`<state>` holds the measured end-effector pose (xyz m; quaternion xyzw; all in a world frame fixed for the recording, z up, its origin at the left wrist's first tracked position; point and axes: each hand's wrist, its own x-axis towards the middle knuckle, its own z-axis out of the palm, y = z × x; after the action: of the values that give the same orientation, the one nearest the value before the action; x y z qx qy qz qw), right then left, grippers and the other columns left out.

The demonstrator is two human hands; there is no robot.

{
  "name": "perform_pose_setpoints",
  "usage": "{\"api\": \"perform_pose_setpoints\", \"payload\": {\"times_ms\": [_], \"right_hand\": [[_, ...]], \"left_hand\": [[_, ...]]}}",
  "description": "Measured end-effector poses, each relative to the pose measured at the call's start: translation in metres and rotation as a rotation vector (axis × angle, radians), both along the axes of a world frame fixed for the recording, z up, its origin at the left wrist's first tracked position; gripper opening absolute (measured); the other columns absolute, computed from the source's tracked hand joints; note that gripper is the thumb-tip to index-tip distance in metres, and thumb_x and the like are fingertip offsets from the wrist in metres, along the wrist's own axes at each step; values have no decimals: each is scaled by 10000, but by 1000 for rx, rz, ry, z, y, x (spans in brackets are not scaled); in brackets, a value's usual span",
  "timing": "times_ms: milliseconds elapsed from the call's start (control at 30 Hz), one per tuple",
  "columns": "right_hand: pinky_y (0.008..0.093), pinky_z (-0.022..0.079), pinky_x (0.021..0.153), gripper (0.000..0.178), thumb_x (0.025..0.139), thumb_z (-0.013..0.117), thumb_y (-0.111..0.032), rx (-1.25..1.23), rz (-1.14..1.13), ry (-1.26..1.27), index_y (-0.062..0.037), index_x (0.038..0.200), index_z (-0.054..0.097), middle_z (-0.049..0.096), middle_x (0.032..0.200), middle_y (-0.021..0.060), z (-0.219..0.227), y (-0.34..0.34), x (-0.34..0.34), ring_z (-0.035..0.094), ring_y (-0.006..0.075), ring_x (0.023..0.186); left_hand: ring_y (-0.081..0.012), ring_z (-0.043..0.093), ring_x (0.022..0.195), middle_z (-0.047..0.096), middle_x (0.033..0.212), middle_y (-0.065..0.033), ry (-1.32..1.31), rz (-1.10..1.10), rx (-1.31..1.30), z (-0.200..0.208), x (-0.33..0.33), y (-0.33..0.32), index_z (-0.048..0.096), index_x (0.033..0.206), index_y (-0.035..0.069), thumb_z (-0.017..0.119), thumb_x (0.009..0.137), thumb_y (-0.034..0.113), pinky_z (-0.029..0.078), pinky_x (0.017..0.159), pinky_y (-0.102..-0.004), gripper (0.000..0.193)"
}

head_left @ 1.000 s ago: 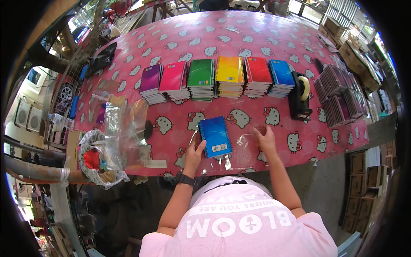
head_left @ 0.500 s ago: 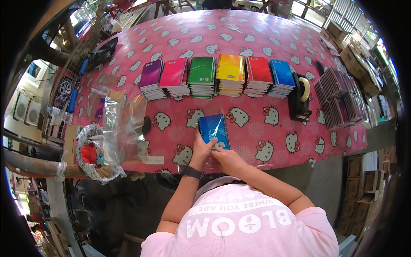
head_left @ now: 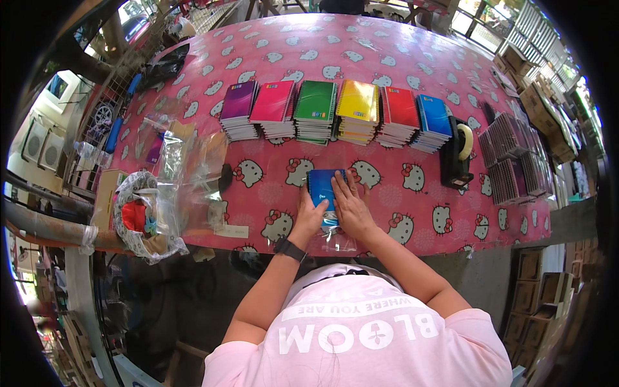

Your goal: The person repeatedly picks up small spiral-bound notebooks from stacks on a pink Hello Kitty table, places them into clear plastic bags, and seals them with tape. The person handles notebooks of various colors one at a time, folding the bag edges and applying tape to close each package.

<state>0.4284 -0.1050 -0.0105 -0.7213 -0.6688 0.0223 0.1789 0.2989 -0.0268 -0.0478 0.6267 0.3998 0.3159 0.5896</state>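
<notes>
A small blue spiral notebook [head_left: 318, 185] lies near the table's front edge, with shiny clear plastic [head_left: 335, 242] around its lower end. My left hand [head_left: 308, 216] grips its left side, the thumb on the cover. Flat across the right part of the cover rests my right hand [head_left: 352, 209], fingers stretched out. Beyond my hands stand stacks of spiral notebooks in a row: purple [head_left: 238, 101], pink [head_left: 273, 103], green [head_left: 315, 102], yellow [head_left: 358, 102], red [head_left: 400, 108] and blue [head_left: 433, 114].
A black tape dispenser [head_left: 455, 158] stands right of the row, beside wrapped notebook bundles [head_left: 512, 155]. At the left lie clear plastic bags [head_left: 187, 187] and a patterned fabric container [head_left: 169, 248] with red cloth inside. A pink patterned cover [head_left: 412, 222] spreads over the table.
My right hand has moved from the notebook's lower end up onto its cover and flattened out. The notebook now lies straighter. The whole view has shifted slightly.
</notes>
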Motion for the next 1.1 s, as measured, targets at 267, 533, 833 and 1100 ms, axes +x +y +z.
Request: {"api": "perform_pose_setpoints", "payload": {"times_ms": [267,533,833,1100], "right_hand": [[593,46,1052,507,937,368,-242,-21,-19,-79,-74,1411,304,203,1511,71,5,-3,1,56,288,1413],[614,44,1037,522,895,442,-184,-32,-37,-23,-70,1392,329,233,1490,83,10,1,-2,63,297,1396],[335,461,784,214,755,657,-212,60,-84,738,-16,839,665,581,920,126,33,23,5,527,311,935],[393,456,805,231,732,690,-256,-75,-168,408,-25,746,677,606,870,95,42,37,-7,515,298,931]], "left_hand": [[-357,361,1259,447,1301,-243,778,317,614,0,-59,26,371,1311,-43,554,898,276,291,1034,-439,554],[-176,597,580,647,804,-90,230,386,-180,30,-89,28,545,1109,-58,667,827,147,460,515,-265,369],[-219,569,611,568,741,-84,321,-18,555,83,-29,-39,617,1058,6,669,747,61,465,583,-324,320],[-203,578,604,614,778,-93,174,-134,392,84,-41,-18,634,1028,29,650,816,174,458,531,-304,257]]}}
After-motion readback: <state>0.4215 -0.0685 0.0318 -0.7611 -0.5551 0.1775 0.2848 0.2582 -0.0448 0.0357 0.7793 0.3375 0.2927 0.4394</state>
